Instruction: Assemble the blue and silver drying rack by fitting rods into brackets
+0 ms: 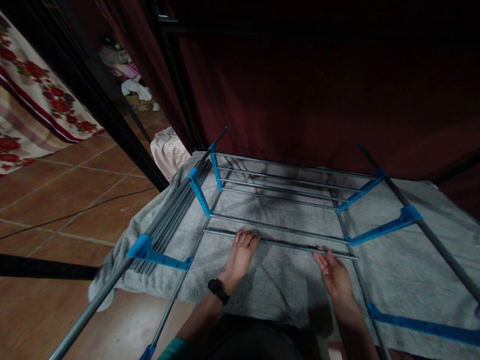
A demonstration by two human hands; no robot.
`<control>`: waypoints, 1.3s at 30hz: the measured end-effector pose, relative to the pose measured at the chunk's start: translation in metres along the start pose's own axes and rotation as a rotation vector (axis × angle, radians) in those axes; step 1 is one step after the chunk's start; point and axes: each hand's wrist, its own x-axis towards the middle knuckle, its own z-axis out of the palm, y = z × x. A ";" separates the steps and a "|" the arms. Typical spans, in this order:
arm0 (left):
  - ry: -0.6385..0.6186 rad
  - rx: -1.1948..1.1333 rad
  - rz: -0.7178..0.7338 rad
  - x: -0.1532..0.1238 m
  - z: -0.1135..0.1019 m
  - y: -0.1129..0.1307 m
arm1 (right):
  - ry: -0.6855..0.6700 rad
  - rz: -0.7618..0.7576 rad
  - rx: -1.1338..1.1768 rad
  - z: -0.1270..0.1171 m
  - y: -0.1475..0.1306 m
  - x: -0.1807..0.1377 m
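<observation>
Though thin, smooth steel rod [285,244]; fuzzy towel [393,270]

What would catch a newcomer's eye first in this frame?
A grey metal rack with bright blue connectors lies flat on a grey blanket at the centre. Both hands rest on its nearest rod: the left hand, with a black wristband, and the right hand. A dark red curtain hangs behind, and brown floor tiles show at left.
</observation>
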 end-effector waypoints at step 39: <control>0.041 0.190 0.181 0.005 0.011 -0.050 | 0.116 -0.097 0.132 0.022 -0.027 0.012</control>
